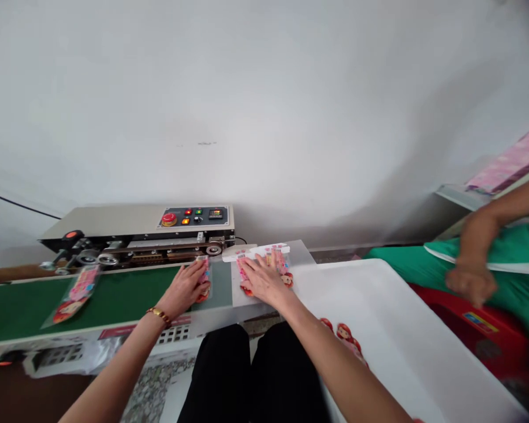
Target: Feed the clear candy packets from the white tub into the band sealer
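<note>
My left hand (186, 289), with a beaded bracelet on the wrist, lies with outstretched fingers on a clear bag with a pink printed item (204, 276) at the belt's right end. My right hand (261, 277) is spread flat over bagged pink items with a red-haired cartoon figure (286, 278), on the plate right of the belt. The hand partly hides them. Another filled bag (74, 295) lies farther left on the green conveyor belt (132, 299), its top edge at the rollers of a band sealing machine (114, 222).
A red stop button (168, 219) and lit switches are on the machine's panel. A white table (379, 317) to the right holds several cartoon pieces (344, 333). Beyond it, a co-worker's hand (471, 282) is blurred, near a red stool (480, 329).
</note>
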A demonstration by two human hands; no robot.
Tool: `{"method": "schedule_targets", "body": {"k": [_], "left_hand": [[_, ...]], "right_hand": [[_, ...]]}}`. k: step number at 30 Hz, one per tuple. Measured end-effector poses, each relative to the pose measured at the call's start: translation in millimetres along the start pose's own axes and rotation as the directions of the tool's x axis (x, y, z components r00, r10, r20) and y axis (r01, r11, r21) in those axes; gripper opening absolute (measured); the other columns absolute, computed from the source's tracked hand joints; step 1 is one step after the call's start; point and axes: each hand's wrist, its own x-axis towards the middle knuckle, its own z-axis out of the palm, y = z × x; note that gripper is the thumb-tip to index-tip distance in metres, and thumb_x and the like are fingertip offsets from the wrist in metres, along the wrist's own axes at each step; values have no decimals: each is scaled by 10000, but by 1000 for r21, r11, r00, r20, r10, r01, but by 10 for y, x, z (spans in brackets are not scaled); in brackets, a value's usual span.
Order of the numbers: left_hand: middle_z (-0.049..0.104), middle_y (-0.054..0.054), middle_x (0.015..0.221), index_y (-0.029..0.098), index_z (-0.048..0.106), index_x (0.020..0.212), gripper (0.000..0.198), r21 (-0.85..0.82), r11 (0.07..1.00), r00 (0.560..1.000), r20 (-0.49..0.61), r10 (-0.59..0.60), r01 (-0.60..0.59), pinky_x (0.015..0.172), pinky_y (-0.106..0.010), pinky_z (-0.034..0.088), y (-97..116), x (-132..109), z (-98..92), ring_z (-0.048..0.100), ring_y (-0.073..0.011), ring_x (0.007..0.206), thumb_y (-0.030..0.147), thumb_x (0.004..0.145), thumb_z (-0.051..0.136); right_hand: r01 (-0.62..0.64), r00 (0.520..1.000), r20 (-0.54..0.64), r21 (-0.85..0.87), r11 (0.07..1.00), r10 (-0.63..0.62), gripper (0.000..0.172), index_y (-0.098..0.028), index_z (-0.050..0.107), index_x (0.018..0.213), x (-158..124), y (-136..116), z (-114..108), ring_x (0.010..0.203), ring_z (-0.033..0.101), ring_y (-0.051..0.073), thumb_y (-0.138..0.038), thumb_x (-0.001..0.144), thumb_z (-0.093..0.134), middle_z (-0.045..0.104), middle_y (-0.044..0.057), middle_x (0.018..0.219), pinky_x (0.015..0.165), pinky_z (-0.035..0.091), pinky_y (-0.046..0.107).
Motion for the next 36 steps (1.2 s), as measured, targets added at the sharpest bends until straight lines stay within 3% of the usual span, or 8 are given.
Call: {"method": "schedule_targets", "body": {"k": [3,6,10,13,18,25,32,36], "left_hand": [[523,-141,1477,195,595,1346,441,89,990,990,-97,-100,109,1196,-651,229,-61,-61,-70,450,-334,1401,275,926,485],[581,-140,1418,195,642,1275,395,87,995,979,-200,-30,48,1201,-594,272,226,35,-14,502,-295,1363,228,954,413],[524,-138,1477,190,549,1393,442,18,995,983,-158,95,-93,1189,-531,340,777,259,181,467,-274,1395,304,985,424],[471,-132,1523,205,522,1420,468,27,995,989,-108,101,-98,1212,-567,286,897,322,246,410,-294,1437,328,970,477],[453,-146,1534,198,492,1445,507,-6,998,996,-56,63,-64,1214,-560,277,449,181,134,396,-282,1450,361,965,489],[526,-137,1476,229,610,1324,422,95,992,994,-68,-82,88,1194,-649,237,-151,-68,-108,445,-325,1411,322,922,522],[479,-122,1520,184,519,1418,461,29,976,974,-63,217,-216,1222,-511,291,642,306,88,397,-245,1450,242,972,418],[445,-126,1544,184,527,1408,462,36,989,989,-32,145,-144,1218,-541,289,800,345,209,371,-276,1464,244,957,450]], "right_hand": [[-21,1000,-22,45,999,22,535,-208,424,1503,152,-258,52,1391,383,350,-424,1016,474,531,124,1462,1158,24,763],[-56,998,-37,81,995,59,458,-220,455,1471,226,-377,63,1331,448,314,-360,1036,411,559,110,1431,1164,21,751],[-82,996,-38,63,995,85,425,-235,528,1399,129,-202,-8,1381,410,295,-217,1035,309,548,98,1450,1166,16,737],[-194,980,-33,-7,981,194,405,-206,554,1381,-57,59,-84,1456,307,348,-288,1032,368,491,125,1507,1157,24,745],[-188,982,7,-38,981,189,443,-183,503,1431,-187,209,-72,1502,217,353,-343,1031,403,433,154,1546,1150,65,752],[55,986,147,159,986,-78,460,-243,527,1422,351,-59,24,1511,234,287,-196,983,397,436,61,1562,1188,50,720],[-31,999,41,183,983,24,556,-276,520,1445,180,140,-98,1483,311,258,-105,932,390,497,41,1519,1209,112,661],[-201,979,-27,-15,980,200,454,-232,539,1417,-253,533,-109,1472,304,327,-203,981,417,471,97,1535,1154,102,732]]}}
